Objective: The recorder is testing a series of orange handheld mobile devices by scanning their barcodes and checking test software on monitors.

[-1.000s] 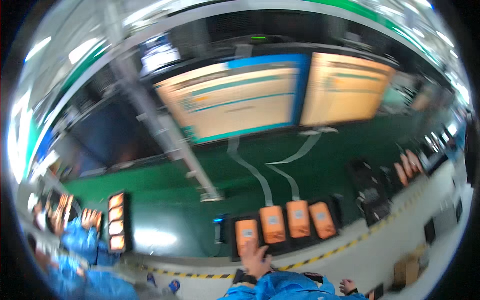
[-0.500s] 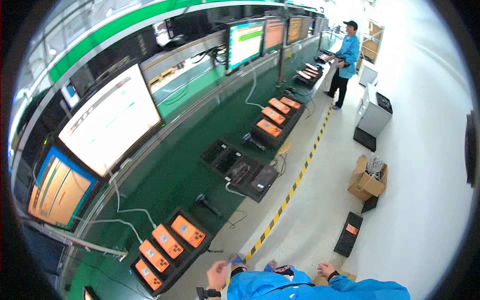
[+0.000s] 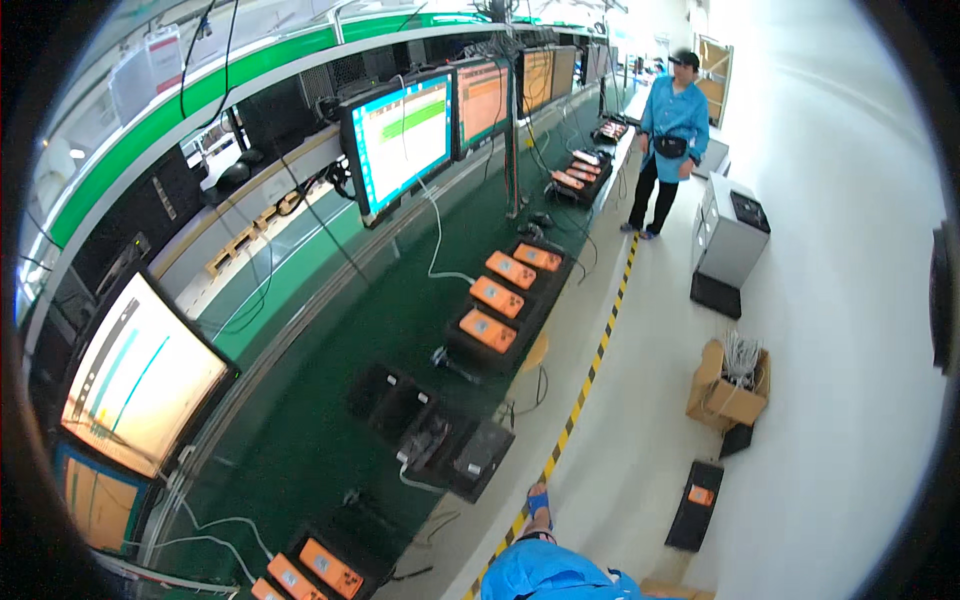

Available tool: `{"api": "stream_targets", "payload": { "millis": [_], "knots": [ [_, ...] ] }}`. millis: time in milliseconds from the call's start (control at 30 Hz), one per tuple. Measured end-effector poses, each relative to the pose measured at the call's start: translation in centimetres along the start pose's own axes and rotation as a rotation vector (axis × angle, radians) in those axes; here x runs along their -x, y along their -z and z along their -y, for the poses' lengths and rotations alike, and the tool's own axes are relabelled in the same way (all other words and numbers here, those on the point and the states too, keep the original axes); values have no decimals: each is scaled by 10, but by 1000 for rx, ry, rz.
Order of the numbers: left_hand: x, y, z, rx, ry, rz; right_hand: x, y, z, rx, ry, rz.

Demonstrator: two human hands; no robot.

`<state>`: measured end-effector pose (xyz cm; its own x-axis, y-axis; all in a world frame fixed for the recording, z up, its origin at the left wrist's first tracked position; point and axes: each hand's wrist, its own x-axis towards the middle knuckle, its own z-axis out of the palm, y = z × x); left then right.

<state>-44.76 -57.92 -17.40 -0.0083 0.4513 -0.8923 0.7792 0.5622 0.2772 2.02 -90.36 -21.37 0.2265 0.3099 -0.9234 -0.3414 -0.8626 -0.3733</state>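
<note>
Neither of my hands shows in the head view. Only my blue garment (image 3: 548,578) and one foot in a blue sandal (image 3: 538,500) appear at the lower edge, beside the yellow-and-black floor line (image 3: 580,400). On the long green bench (image 3: 330,400) to my left, a black dock holding orange handheld devices (image 3: 318,570) sits nearest me. An empty black dock (image 3: 435,440) lies past it, then another dock with three orange devices (image 3: 497,297).
Lit monitors (image 3: 400,140) stand along the bench's back, with cables trailing across it. On the floor to the right are an open cardboard box (image 3: 725,385), a black tray with an orange device (image 3: 697,500) and a grey cabinet (image 3: 730,235). A person in a blue coat (image 3: 670,130) stands far down the aisle.
The view has swung further right along the bench and aisle. My hands, seen at the lower edge by the orange devices before, have dropped out of sight.
</note>
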Motion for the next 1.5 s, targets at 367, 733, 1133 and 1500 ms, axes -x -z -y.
{"api": "stream_targets", "payload": {
  "millis": [367, 733, 1133, 1500],
  "knots": [
    [10, 42, -448, 366, -782, -8, -24, 59, 322, -348, 384, -231],
    [-133, -27, -363, -212, -328, -533, -150, 193, 363, 83, 110, -2],
    [-3, -20, -553, 1133, -250, -404, -191, 270, 651, 20, 169, -96],
    [-60, 151, -713, 894, -616, -759, -234, 130, 860, 368, 353, 79]
  ]
}}
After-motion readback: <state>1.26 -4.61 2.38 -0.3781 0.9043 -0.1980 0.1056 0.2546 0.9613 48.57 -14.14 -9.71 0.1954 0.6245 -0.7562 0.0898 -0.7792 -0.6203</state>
